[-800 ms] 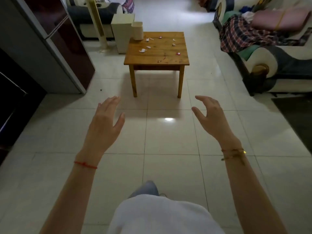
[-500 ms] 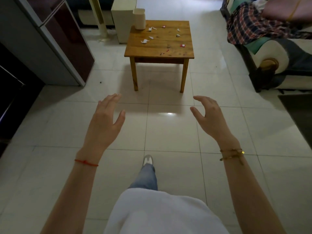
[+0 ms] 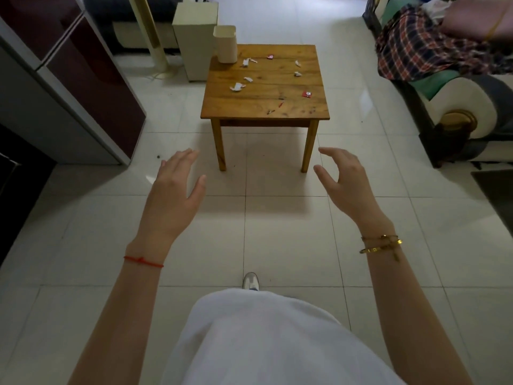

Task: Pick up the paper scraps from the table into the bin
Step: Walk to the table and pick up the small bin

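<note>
A small wooden table (image 3: pixel 249 107) stands ahead on the tiled floor. Several white and red paper scraps lie across its top, among them a crumpled white scrap (image 3: pixel 236 87) and a red scrap (image 3: pixel 307 94). A cream bin (image 3: pixel 225 43) stands upright on the table's far left corner. My left hand (image 3: pixel 175 190) and my right hand (image 3: pixel 344 182) are raised in front of me, fingers apart, holding nothing. Both hands are well short of the table's near edge.
A dark red and grey cabinet (image 3: pixel 69 87) runs along the left. A taller cream box (image 3: pixel 194 37) stands on the floor behind the table. A sofa (image 3: pixel 458 101) with a plaid cloth (image 3: pixel 422 51) lines the right. My shoe (image 3: pixel 250 280) is on the tiles.
The table has come nearer and larger in view as I walk toward it. My hands keep the same raised, spread pose.
</note>
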